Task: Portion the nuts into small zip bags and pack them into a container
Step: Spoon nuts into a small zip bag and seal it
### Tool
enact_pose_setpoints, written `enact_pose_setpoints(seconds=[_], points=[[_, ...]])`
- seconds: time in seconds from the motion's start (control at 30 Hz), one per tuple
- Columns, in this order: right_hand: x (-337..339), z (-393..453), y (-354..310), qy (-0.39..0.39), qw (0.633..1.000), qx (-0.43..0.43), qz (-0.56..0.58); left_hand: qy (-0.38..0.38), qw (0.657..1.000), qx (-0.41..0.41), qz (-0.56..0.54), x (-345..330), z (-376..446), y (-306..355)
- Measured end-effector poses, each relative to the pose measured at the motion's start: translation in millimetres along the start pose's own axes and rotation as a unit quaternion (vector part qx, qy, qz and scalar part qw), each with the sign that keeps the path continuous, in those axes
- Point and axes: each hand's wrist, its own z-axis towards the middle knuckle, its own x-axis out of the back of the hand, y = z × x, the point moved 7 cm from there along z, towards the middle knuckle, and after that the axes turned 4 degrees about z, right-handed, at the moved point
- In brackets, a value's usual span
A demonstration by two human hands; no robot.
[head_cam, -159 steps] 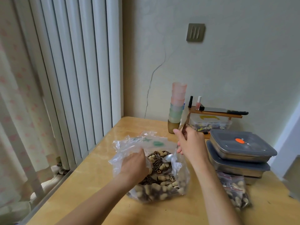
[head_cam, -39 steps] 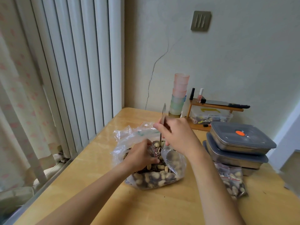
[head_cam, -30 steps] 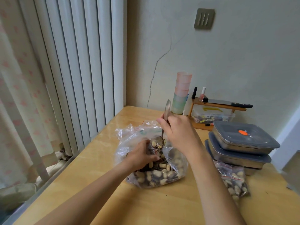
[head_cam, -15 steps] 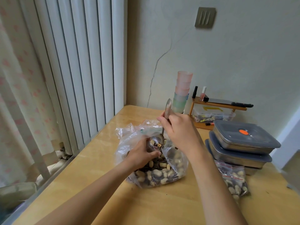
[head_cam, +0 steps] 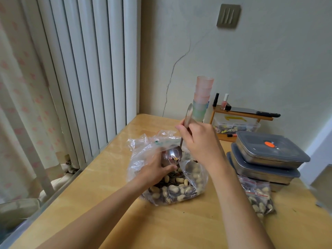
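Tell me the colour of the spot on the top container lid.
Orange, on the grey lid; the head view shows it.

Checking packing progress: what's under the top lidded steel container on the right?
The top container sits on a second lidded steel container. A filled small zip bag lies on the table in front of that stack. Both lids are opaque, so their contents cannot be seen.

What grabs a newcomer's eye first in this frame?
The big clear bag of nuts at the table's centre, with both hands working in it: the right hand grips a metal spoon nearly upright, its bowl almost empty, while the left hand reaches into the bag's mouth beside the bowl. To the right, stacked lidded metal containers with a filled small zip bag lying in front.
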Motion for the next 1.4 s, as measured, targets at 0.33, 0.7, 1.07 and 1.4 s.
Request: enact_pose_setpoints(seconds=[0.33, 0.7, 1.07, 1.4], points=[[3.1, 1.2, -22.5, 0.01, 0.996, 0.077, 0.033, 0.068, 0.997, -0.017, -0.025, 12.5, -1.8, 10.1], [-1.2, -2.5, 16.9, 0.05, 0.998, -0.016, -0.017, -0.002, 0.99, 0.134, 0.047, 12.1, -10.1, -0.1], [-12.3, -12.9, 56.0, 0.054, 0.991, -0.108, -0.065, 0.0, 0.991, 0.04, 0.128, 22.9, 5.2, 38.5], [-8.0, -9.8, 55.5, 0.054, 0.993, -0.108, -0.018, 0.035, 0.979, 0.097, 0.176, 48.0, 4.6, 36.7]])
